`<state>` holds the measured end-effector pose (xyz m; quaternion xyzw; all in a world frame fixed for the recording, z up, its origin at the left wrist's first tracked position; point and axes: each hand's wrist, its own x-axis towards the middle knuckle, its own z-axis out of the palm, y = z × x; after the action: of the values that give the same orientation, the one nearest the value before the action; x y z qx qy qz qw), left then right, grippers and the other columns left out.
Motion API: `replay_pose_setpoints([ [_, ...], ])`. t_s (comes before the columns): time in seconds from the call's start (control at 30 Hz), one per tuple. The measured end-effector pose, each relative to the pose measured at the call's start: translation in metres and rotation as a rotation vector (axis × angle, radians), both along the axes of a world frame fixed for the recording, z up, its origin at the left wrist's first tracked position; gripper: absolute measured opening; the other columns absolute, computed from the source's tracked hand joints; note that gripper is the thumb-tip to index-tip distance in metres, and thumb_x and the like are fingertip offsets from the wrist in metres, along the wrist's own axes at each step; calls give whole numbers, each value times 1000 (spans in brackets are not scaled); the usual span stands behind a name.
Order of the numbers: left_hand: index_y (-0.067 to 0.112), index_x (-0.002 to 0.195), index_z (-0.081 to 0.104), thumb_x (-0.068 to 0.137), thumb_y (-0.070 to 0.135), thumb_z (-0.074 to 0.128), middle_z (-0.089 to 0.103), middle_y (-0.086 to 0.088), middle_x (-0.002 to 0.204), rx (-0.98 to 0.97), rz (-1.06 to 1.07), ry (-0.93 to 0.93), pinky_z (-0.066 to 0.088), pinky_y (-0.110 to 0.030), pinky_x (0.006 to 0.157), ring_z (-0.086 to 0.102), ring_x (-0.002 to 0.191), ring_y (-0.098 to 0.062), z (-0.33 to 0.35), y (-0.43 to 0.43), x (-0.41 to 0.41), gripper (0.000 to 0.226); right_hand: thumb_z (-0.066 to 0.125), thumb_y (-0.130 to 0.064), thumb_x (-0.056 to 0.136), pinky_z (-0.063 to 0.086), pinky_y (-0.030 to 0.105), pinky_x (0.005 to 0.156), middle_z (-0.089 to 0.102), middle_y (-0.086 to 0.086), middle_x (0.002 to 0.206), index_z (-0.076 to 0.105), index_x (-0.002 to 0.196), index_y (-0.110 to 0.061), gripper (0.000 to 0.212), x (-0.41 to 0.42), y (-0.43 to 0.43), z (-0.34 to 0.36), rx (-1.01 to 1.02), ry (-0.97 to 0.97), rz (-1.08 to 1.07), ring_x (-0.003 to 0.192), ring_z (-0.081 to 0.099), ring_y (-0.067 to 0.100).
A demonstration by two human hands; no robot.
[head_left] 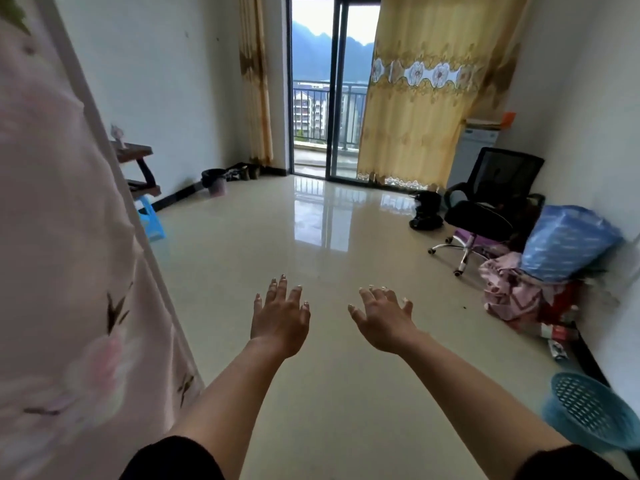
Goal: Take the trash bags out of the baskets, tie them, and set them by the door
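A black trash bag (212,173) is seen lining a basket (217,191) against the far left wall (166,81), near the glass door (313,98); a blue basket (588,414) at the near right shows no bag. Nothing is held: the left hand (280,322) and right hand (384,322) are stretched forward, fingers (283,285) spread. The first step is judged not yet begun, so the lined basket must be approached and the bag's rim gripped.

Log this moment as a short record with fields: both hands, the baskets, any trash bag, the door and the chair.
left hand: open, empty, stretched over the floor
right hand: open, empty, stretched over the floor
pink basket: by far left wall
black bag: still in pink basket
blue basket: near right wall, no bag seen
balcony door: far end, glass
chair: black, right side
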<state>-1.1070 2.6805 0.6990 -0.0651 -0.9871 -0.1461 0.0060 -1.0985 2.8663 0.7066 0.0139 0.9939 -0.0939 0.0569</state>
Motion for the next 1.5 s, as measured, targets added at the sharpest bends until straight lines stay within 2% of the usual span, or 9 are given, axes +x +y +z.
replay_pose_setpoints([
  [0.33, 19, 145, 34, 100, 35, 30, 14, -8, 160, 84, 246, 30, 16, -40, 116, 9, 147, -22, 2, -11, -312, 48, 31, -46, 100, 17, 51, 111, 32, 4, 154, 35, 145, -15, 54, -347, -8, 6, -26, 73, 201, 142, 22, 24],
  [0.6, 18, 144, 36, 99, 35, 33, 22, -10, 157, 90, 383, 51, 23, -40, 113, 17, 145, -24, 23, -50, -525, 48, 30, -46, 100, 18, 50, 110, 36, 4, 151, 36, 143, -14, 54, -573, -47, 13, -55, 68, 313, 141, 23, 23],
  [0.8, 19, 143, 38, 99, 36, 33, 24, -10, 156, 74, 410, 68, 25, -40, 112, 20, 143, -24, 13, -96, -697, 47, 31, -47, 100, 19, 51, 109, 39, 5, 148, 37, 142, -13, 54, -753, -94, -1, -62, 73, 339, 139, 26, 24],
  [1.03, 18, 143, 38, 99, 36, 32, 27, -10, 155, 83, 429, 74, 24, -40, 112, 21, 142, -25, 27, -174, -915, 48, 31, -47, 100, 19, 50, 109, 38, 6, 148, 37, 141, -13, 53, -975, -166, 14, -69, 89, 345, 139, 26, 25],
  [1.5, 17, 142, 39, 99, 35, 33, 29, -8, 153, 74, 436, 45, 28, -38, 110, 23, 140, -24, 11, -267, -1337, 47, 31, -47, 100, 18, 52, 110, 40, 6, 148, 38, 140, -12, 54, -1407, -267, 1, -79, 82, 379, 139, 27, 25],
])
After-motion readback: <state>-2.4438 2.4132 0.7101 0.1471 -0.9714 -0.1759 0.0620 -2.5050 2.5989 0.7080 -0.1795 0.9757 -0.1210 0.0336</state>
